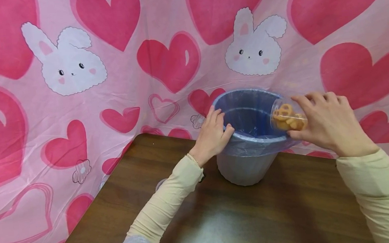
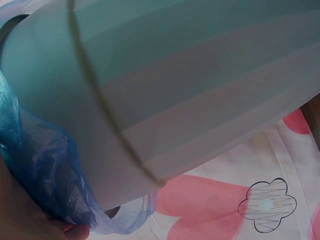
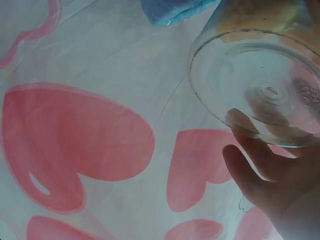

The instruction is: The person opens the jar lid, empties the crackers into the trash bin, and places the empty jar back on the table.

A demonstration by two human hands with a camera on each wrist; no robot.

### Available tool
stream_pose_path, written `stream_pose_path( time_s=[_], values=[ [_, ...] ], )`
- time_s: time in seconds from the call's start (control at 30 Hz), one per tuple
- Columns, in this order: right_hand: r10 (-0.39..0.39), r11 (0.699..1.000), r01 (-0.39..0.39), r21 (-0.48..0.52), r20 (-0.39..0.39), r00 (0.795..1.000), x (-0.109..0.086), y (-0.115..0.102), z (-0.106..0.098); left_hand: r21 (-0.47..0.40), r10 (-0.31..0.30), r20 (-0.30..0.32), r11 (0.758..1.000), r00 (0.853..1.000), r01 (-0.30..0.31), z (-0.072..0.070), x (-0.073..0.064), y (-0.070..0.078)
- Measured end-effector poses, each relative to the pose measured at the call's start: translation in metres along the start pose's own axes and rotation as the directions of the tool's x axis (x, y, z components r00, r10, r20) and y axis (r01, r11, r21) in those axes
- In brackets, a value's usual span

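Note:
A trash bin (image 1: 246, 167) with a pale body stands on the table, lined with a thin blue plastic bag (image 2: 47, 162) folded over its rim. At the left side of that rim my left hand (image 1: 211, 135) grips the edge and the liner, thumb toward the front. My right hand (image 1: 331, 122) holds a clear plastic jar (image 3: 260, 95) tipped on its side, its mouth over the bin's right rim. Inside the jar lie several orange-yellow ring-shaped snacks (image 1: 287, 117). The right wrist view shows the jar's round base, with fingers around its side.
The brown wooden table (image 1: 125, 206) has its left edge and back corner in view. A round clear object (image 1: 160, 184) lies partly hidden behind my left forearm. A pink cloth (image 1: 120, 81) with hearts and rabbits hangs close behind the table.

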State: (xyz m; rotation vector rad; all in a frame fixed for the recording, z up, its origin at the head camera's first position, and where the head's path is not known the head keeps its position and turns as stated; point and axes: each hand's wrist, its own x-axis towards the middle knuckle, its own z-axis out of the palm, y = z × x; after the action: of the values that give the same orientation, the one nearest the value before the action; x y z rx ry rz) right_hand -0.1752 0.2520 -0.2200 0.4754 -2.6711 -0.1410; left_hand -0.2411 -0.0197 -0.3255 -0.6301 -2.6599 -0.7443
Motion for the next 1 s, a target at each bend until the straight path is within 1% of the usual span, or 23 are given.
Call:
stream_pose_path(
  time_s=[0.37, 0.7, 1.0],
  values=[
    [0.038, 0.998, -0.041, 0.056, 0.051, 0.998, 0.0005, 0.0018, -0.0018, -0.004, 0.002, -0.012, 1.0, 1.0, -0.002, 0.0001, -0.0004, 0.0005],
    [0.082, 0.993, -0.09, 0.073, 0.102, 0.991, 0.0004, 0.0031, -0.0022, -0.002, 0.003, -0.017, 1.0, 1.0, -0.003, 0.0, -0.0007, 0.0013],
    [0.099, 0.99, -0.11, 0.09, 0.117, 0.988, 0.0002, 0.0028, -0.0035, 0.01, 0.01, -0.027, 1.0, 1.0, -0.01, -0.001, -0.001, 0.0018]
  ],
)
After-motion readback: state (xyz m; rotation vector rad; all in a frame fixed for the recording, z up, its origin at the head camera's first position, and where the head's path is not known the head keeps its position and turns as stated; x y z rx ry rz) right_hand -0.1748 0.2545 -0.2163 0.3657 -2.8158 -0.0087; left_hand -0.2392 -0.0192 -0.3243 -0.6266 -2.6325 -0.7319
